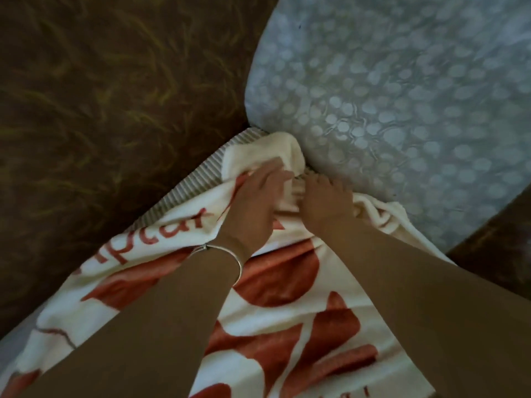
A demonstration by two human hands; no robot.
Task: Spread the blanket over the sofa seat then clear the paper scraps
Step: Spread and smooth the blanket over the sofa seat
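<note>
A cream blanket [287, 297] with red shapes and red lettering lies over the sofa seat, running from the lower left up to the corner where the backrest meets a pillow. My left hand [253, 202], with a thin silver bangle on its wrist, presses on the bunched blanket corner with its fingers curled into the fabric. My right hand [326, 201] sits just beside it, fingers dug into the folds against the pillow. A striped grey seat cover [186, 193] shows along the blanket's upper left edge. No paper scraps are in view.
A dark brown sofa backrest [100, 110] with a yellowish leaf pattern fills the left and top. A pale blue pillow [402, 96] with a dotted pattern leans at the right. A brown armrest [500, 248] shows at the far right.
</note>
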